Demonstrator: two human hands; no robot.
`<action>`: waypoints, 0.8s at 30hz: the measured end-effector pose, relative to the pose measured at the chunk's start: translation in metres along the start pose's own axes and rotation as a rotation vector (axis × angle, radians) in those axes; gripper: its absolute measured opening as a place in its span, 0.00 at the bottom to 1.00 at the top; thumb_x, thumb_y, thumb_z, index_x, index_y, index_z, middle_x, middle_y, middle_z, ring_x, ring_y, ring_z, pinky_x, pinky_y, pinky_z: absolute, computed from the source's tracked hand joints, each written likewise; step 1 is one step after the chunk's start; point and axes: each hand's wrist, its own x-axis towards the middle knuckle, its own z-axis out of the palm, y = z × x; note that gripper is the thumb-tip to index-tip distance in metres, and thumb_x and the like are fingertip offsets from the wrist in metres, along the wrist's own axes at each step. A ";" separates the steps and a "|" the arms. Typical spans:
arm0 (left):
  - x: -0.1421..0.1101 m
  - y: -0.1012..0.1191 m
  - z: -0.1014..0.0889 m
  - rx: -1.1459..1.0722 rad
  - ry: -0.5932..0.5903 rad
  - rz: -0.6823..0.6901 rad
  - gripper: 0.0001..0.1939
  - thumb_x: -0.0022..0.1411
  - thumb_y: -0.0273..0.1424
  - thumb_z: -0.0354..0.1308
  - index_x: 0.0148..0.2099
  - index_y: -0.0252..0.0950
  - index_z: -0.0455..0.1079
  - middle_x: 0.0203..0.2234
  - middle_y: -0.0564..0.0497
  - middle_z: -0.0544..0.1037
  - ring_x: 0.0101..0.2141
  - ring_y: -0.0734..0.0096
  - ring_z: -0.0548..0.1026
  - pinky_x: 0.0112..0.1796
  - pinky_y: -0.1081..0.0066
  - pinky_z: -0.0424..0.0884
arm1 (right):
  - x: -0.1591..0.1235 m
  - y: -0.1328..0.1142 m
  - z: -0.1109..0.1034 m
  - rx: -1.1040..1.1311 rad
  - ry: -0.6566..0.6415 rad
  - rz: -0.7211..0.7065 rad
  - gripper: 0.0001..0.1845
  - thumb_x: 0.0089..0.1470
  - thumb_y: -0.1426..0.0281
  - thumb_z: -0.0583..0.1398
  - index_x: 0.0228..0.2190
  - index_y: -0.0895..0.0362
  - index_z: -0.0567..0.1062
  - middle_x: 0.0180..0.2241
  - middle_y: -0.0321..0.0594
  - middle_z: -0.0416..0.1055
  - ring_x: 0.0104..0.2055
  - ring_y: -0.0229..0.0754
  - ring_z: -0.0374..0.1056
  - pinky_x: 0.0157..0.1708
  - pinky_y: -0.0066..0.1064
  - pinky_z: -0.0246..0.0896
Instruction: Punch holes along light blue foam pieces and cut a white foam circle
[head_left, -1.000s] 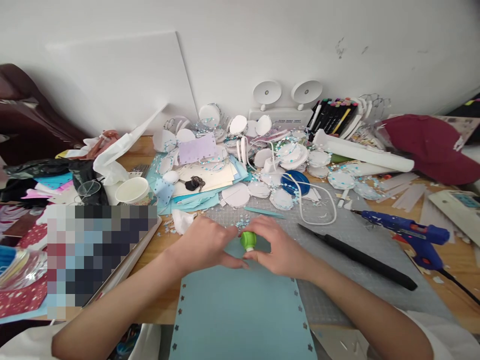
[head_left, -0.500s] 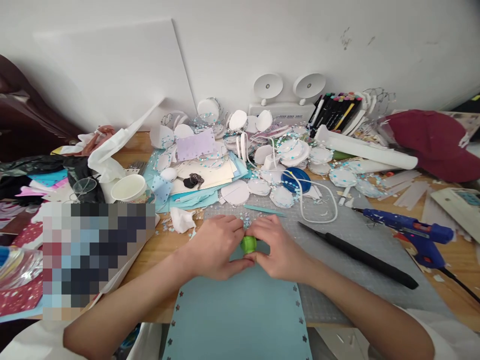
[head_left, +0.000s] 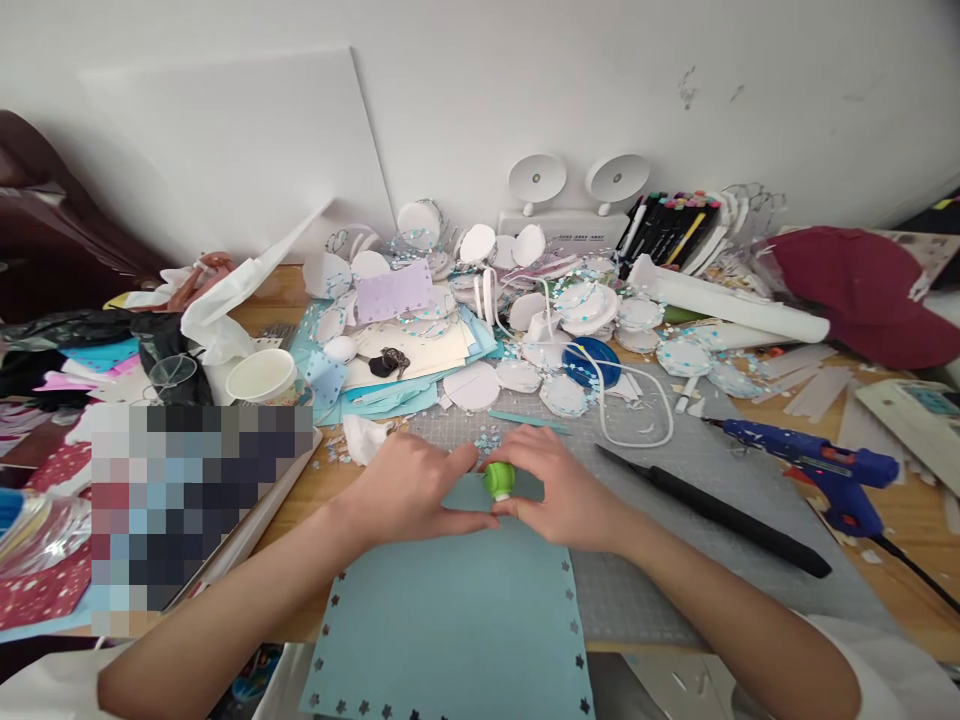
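Overhanging the table's (head_left: 306, 488) near edge, the blue sheet (head_left: 442, 620) shows flower-shaped holes along its borders. At its far edge the right hand (head_left: 559, 495) pinches the green punch (head_left: 499, 480) between thumb and fingers, probably for a firm squeeze; the left hand (head_left: 412, 490) curves wide beside it. The black-handled knife (head_left: 739, 510) lies across the mat's (head_left: 637, 600) right side, perhaps for easy reach; white discs (head_left: 471, 385) crowd toward the table's far edge, seemingly for elbow room.

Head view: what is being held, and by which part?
Right hand: the green punch, held by its near and far ends. Left hand: any hold cannot be told.
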 end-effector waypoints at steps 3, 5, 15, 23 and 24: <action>0.002 0.002 -0.001 -0.039 0.007 0.004 0.27 0.58 0.56 0.46 0.39 0.36 0.67 0.18 0.52 0.74 0.21 0.64 0.74 0.22 0.70 0.57 | 0.000 -0.001 0.001 -0.049 0.010 -0.013 0.13 0.47 0.73 0.65 0.35 0.55 0.69 0.33 0.38 0.69 0.39 0.45 0.62 0.41 0.38 0.50; 0.006 0.007 -0.001 -0.083 0.014 0.002 0.27 0.57 0.56 0.49 0.39 0.35 0.67 0.24 0.51 0.76 0.26 0.62 0.75 0.25 0.68 0.61 | -0.001 -0.002 0.001 -0.077 0.018 -0.014 0.11 0.47 0.72 0.65 0.33 0.56 0.68 0.31 0.37 0.68 0.37 0.44 0.61 0.39 0.37 0.49; 0.017 0.018 0.006 -0.103 -0.100 -0.022 0.23 0.63 0.49 0.44 0.39 0.33 0.65 0.25 0.47 0.76 0.26 0.60 0.75 0.27 0.66 0.64 | 0.001 0.003 0.002 -0.065 0.011 0.021 0.09 0.44 0.76 0.63 0.27 0.56 0.67 0.28 0.35 0.66 0.34 0.42 0.62 0.38 0.36 0.50; 0.008 0.013 -0.009 -0.219 -0.209 -0.178 0.31 0.58 0.55 0.49 0.51 0.35 0.64 0.23 0.50 0.77 0.24 0.59 0.76 0.25 0.70 0.64 | 0.005 0.008 -0.016 0.367 0.057 0.183 0.10 0.51 0.63 0.62 0.34 0.56 0.73 0.35 0.39 0.73 0.38 0.43 0.66 0.39 0.34 0.61; 0.005 0.013 -0.010 -0.260 -0.203 -0.183 0.27 0.60 0.52 0.49 0.51 0.37 0.64 0.23 0.51 0.77 0.24 0.62 0.76 0.26 0.70 0.64 | 0.006 0.009 -0.018 0.464 0.071 0.220 0.11 0.52 0.61 0.61 0.34 0.56 0.74 0.35 0.39 0.73 0.38 0.43 0.67 0.38 0.34 0.61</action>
